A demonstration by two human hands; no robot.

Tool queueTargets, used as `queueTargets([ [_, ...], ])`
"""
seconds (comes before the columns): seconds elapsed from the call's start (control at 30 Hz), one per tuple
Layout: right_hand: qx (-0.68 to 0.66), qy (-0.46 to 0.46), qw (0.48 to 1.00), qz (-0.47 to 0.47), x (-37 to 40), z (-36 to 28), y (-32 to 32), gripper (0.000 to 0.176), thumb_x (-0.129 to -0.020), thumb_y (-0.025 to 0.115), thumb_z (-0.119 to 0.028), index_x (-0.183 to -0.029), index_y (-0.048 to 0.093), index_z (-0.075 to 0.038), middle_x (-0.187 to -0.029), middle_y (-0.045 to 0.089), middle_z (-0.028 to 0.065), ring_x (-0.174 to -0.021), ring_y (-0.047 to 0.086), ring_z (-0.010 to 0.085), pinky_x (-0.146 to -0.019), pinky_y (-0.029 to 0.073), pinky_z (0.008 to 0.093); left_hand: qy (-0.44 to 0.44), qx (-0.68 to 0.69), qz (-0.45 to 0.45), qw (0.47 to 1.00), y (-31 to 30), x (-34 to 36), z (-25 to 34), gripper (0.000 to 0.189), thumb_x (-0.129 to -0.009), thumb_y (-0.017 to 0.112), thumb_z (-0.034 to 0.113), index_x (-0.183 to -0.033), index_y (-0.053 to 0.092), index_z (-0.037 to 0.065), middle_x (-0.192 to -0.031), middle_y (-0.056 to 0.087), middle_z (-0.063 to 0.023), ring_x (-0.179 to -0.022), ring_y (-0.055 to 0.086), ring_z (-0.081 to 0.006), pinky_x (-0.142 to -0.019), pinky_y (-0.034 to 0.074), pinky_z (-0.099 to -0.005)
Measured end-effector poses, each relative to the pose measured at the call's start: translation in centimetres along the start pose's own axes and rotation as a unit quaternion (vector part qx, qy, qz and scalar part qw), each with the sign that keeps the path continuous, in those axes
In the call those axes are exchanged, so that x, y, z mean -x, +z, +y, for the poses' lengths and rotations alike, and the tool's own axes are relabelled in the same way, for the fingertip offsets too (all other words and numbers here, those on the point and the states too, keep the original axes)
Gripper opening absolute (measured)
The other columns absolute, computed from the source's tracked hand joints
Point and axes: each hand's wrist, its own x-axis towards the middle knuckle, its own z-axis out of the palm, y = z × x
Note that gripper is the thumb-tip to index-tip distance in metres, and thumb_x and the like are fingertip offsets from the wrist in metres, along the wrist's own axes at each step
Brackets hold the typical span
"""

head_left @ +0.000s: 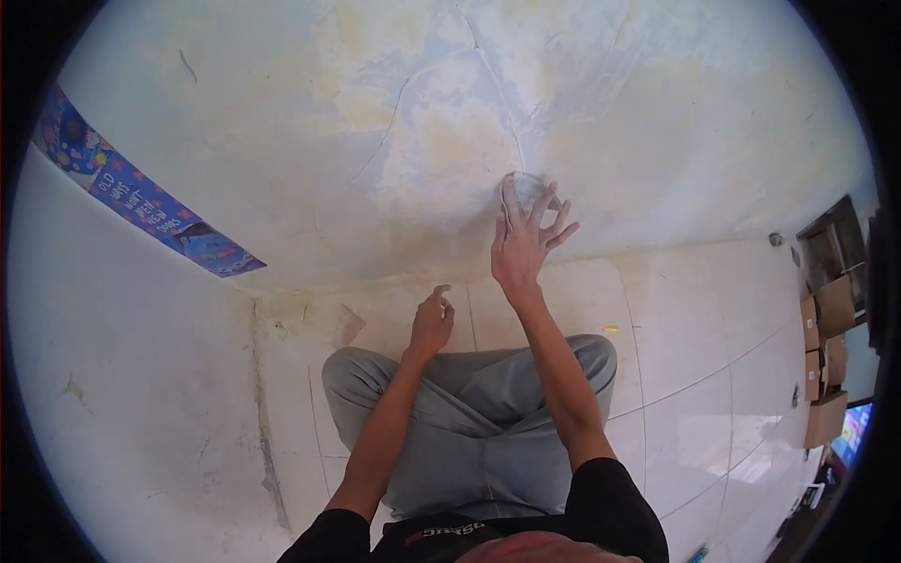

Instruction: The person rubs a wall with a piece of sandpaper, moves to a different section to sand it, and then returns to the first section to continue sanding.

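My right hand point(522, 242) is raised to the wall with its fingers spread over a grey, rounded flat piece point(531, 194). The fingertips press this piece against the plaster, and its kind is partly hidden by them. My left hand point(434, 322) hovers near my left knee, fingers loosely bent and apart, with nothing visible in it. Around the right hand, the wall point(441, 150) has patchy yellowish and bluish-grey plaster. A branching crack point(479, 52) runs down it toward the grey piece.
I sit cross-legged on a pale tiled floor point(676, 357). A brownish scrap point(347, 325) and a small yellow bit point(610, 328) lie near my knees. A blue lettered banner point(141, 202) hangs on the left wall. Cardboard boxes point(826, 347) and a lit screen point(852, 433) stand at right.
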Motion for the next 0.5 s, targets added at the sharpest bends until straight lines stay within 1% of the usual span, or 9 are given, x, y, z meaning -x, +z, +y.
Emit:
queueTargets([
  [0.1, 0.0, -0.016, 1.0, 0.01, -0.1, 0.1, 0.1, 0.053, -0.099, 0.05, -0.031, -0.149, 0.036, -0.041, -0.159, 0.016, 0.0244, -0.142, -0.002, 0.0566, -0.108, -0.008, 0.0729, -0.001, -0.001, 0.0, 1.0, 0.0, 0.1, 0.0, 0.037, -0.086, 0.057, 0.004, -0.123, 0.054, 0.004, -0.092, 0.066, -0.019, -0.083, 0.065, -0.0356, -0.074, 0.051, -0.0442],
  [0.13, -0.001, -0.013, 1.0, 0.008, 0.1, 0.2, -0.1, 0.053, -0.099, 0.05, -0.031, -0.149, 0.036, -0.041, -0.159, 0.016, 0.0244, -0.142, -0.002, 0.0566, -0.108, -0.008, 0.0729, 0.005, -0.002, 0.003, 1.0, 0.1, 0.2, -0.1, 0.036, -0.088, 0.057, 0.005, -0.124, 0.054, 0.004, -0.09, 0.066, -0.0177, -0.082, 0.065, -0.033, -0.073, 0.051, -0.0423],
  [0.17, 0.015, -0.02, 1.0, 0.007, 0.2, 0.4, -0.3, 0.05, -0.1, 0.047, -0.031, -0.149, 0.038, -0.038, -0.16, 0.012, 0.0255, -0.142, -0.002, 0.0563, -0.108, -0.009, 0.0717, 0.011, -0.004, 0.007, 1.0, 0.1, 0.2, -0.1, 0.035, -0.09, 0.057, 0.006, -0.125, 0.054, 0.004, -0.088, 0.066, -0.0163, -0.08, 0.066, -0.0303, -0.072, 0.052, -0.0404],
  [0.2, 0.03, -0.03, 0.999, 0.009, -0.1, 0.4, -0.5, 0.048, -0.101, 0.044, -0.03, -0.149, 0.04, -0.036, -0.16, 0.008, 0.0267, -0.142, -0.002, 0.056, -0.108, -0.01, 0.0705, 0.012, -0.004, 0.008, 1.0, 0.0, 0.0, -0.2, 0.035, -0.09, 0.057, 0.006, -0.125, 0.054, 0.004, -0.088, 0.066, -0.0163, -0.08, 0.066, -0.0303, -0.072, 0.052, -0.0404],
  [0.3, 0.018, -0.027, 0.999, 0.022, -0.7, 0.1, -1.0, 0.048, -0.102, 0.044, -0.031, -0.149, 0.04, -0.036, -0.16, 0.008, 0.0268, -0.142, -0.002, 0.0556, -0.108, -0.01, 0.0705, 0.009, -0.022, 0.01, 1.0, 0.2, 0.2, -0.4, 0.036, -0.09, 0.057, 0.005, -0.125, 0.053, 0.005, -0.088, 0.066, -0.016, -0.08, 0.066, -0.0302, -0.072, 0.052, -0.0403],
  [0.4, 0.025, -0.024, 0.999, 0.005, -1.0, -0.1, -1.4, 0.048, -0.102, 0.044, -0.031, -0.149, 0.039, -0.036, -0.16, 0.009, 0.027, -0.142, -0.002, 0.0553, -0.108, -0.009, 0.0704, -0.005, -0.011, -0.002, 1.0, 0.1, -0.1, -0.2, 0.036, -0.09, 0.057, 0.005, -0.126, 0.053, 0.005, -0.088, 0.066, -0.0162, -0.08, 0.066, -0.0305, -0.072, 0.052, -0.04],
  [0.47, 0.021, -0.029, 0.999, 0.014, -1.2, -0.4, -1.7, 0.048, -0.102, 0.044, -0.03, -0.149, 0.039, -0.036, -0.16, 0.009, 0.0271, -0.142, -0.002, 0.0552, -0.108, -0.01, 0.0704, 0.002, -0.017, 0.002, 1.0, 0.2, 0.0, -0.2, 0.035, -0.087, 0.057, 0.004, -0.122, 0.054, 0.003, -0.092, 0.066, -0.0186, -0.085, 0.065, -0.0358, -0.075, 0.051, -0.0441],
  [0.5, 0.018, -0.034, 0.999, 0.024, -1.3, -0.7, -2.1, 0.048, -0.101, 0.044, -0.03, -0.149, 0.039, -0.036, -0.16, 0.009, 0.0272, -0.142, -0.002, 0.0552, -0.108, -0.01, 0.0704, -0.004, -0.017, 0.0, 1.0, 0.3, 0.4, -0.2, 0.035, -0.087, 0.057, 0.004, -0.122, 0.054, 0.003, -0.092, 0.066, -0.0186, -0.085, 0.065, -0.0358, -0.075, 0.051, -0.0441],
])
